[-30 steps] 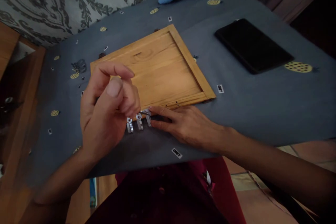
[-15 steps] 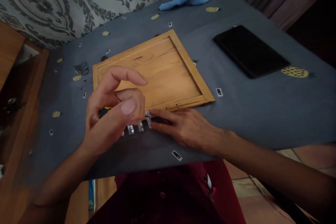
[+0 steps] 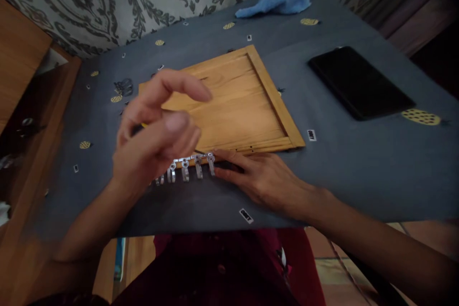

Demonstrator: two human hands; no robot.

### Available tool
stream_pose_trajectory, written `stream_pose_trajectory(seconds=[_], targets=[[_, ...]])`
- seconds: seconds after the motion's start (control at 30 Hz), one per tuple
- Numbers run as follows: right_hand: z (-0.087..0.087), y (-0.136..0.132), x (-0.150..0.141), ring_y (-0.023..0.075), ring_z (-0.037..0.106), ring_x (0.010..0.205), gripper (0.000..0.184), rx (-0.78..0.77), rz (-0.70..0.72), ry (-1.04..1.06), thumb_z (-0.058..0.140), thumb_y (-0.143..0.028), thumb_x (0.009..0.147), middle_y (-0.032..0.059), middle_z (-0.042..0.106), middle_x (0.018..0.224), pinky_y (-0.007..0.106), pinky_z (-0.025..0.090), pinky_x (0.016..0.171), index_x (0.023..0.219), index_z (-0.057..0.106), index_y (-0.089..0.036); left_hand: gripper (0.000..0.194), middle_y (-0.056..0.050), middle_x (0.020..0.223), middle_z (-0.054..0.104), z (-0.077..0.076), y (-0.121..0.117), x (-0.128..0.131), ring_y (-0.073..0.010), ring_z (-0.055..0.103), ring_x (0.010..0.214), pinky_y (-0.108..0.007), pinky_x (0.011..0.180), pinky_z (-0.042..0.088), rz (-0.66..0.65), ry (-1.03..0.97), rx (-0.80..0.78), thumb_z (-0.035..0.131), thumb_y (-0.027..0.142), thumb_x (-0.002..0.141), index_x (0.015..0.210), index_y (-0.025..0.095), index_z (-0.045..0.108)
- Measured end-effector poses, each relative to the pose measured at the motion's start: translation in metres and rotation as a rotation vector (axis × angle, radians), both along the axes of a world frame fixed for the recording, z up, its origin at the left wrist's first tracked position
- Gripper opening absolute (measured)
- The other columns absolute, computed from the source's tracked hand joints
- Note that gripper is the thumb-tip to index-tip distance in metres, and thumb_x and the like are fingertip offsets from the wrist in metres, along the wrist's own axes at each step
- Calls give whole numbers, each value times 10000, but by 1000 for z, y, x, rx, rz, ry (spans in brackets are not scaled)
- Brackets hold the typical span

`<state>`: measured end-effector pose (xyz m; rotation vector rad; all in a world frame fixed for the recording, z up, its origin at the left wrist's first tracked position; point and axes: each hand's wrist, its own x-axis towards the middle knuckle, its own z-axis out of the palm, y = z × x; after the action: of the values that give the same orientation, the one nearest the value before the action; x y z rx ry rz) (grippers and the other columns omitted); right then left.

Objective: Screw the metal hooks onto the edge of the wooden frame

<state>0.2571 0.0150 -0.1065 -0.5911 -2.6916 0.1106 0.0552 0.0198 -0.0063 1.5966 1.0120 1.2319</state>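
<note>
My left hand (image 3: 154,134) hovers raised over the near left corner of a wooden frame panel (image 3: 229,100), fingers curled with thumb against fingertips; a dark thin object with a yellow bit seems to be in it. My right hand (image 3: 261,179) lies flat on the grey cloth, its fingertips touching the right end of a row of several small metal clips (image 3: 184,169) lined up along the panel's near edge.
A black phone (image 3: 358,83) lies at the right, a blue cloth (image 3: 276,0) at the far edge. A dark small tangle (image 3: 124,87) and small scattered bits lie at the left. The grey patterned tablecloth (image 3: 358,162) ends near my body. Wooden furniture stands left.
My left hand has risen and shifted up, uncovering more of the clip row. The right hand has stayed at the row's right end. The camera has tilted slightly.
</note>
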Motion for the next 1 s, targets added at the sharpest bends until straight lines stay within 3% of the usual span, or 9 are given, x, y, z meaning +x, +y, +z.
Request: stream_pose_trajectory(seconds=[0.13, 0.37, 0.5, 0.63, 0.73, 0.87, 1.0], targets=[[1, 0, 0, 169, 682, 757, 430, -20, -5, -24, 484, -47, 857, 106, 591, 1365, 290, 508, 573, 1222, 636, -215, 69, 92, 419, 192, 4, 9, -6, -61, 110, 329, -242, 336, 157, -41, -231, -78, 664, 281, 825, 826, 234, 613], [-1, 0, 1, 166, 672, 731, 444, -31, -6, -39, 527, -61, 840, 114, 567, 1394, 292, 490, 551, 1244, 625, -217, 136, 91, 412, 229, -13, 10, 0, -68, 168, 337, -234, 360, 186, -30, -224, -74, 640, 344, 829, 850, 242, 554], [-1, 0, 1, 146, 649, 673, 448, -6, -6, -35, 504, -49, 844, 112, 573, 1386, 289, 479, 541, 1239, 630, -220, 175, 89, 421, 219, -12, 6, 6, -77, 180, 352, -243, 378, 209, 10, -188, -141, 653, 398, 813, 833, 258, 548], [-1, 0, 0, 162, 667, 732, 448, 11, -8, -3, 470, -33, 851, 110, 602, 1348, 286, 484, 553, 1221, 642, -217, 122, 77, 432, 244, -10, 5, 5, -82, 200, 359, -252, 377, 223, 52, -192, -12, 657, 354, 835, 817, 250, 594], [-1, -1, 0, 179, 675, 728, 445, 20, -15, -1, 466, -47, 863, 116, 603, 1347, 296, 488, 528, 1234, 637, -221, 89, 64, 454, 297, -16, 8, 2, -89, 281, 382, -264, 394, 281, -14, -193, 58, 664, 320, 842, 847, 239, 630], [-3, -1, 1, 178, 676, 739, 439, 31, -16, 6, 488, -53, 860, 122, 590, 1365, 317, 527, 579, 1241, 633, -214, 114, 20, 606, 474, -25, 10, 1, -131, 467, 536, -319, 534, 425, -29, -82, 1, 619, 351, 895, 921, 241, 630], [-3, 0, 1, 204, 689, 840, 405, 40, -10, 46, 462, -51, 886, 113, 612, 1338, 342, 559, 644, 1210, 649, -205, 226, -20, 775, 568, -18, 5, 0, -161, 545, 713, -339, 681, 465, 30, 226, 83, 527, 428, 939, 926, 220, 614]])
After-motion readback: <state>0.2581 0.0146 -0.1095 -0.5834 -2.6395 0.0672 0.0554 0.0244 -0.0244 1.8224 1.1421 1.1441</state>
